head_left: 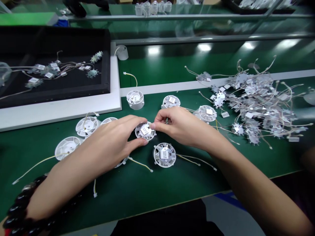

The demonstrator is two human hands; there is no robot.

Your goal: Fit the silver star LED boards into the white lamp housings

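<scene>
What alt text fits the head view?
Left hand grips a round white housing with a labelled silver star-shaped plate in it; right hand touches its rim. Similar housings surround them on a green workbench, with a heap of wired plates to the right, black tray left.

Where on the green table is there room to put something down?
There's bare green table between the nearest white fan housing and the table's front edge. Another patch lies between the white stripe and the grey rail. It's crowded at right, with the pile of wired star-shaped pieces, and around the left hand.
</scene>
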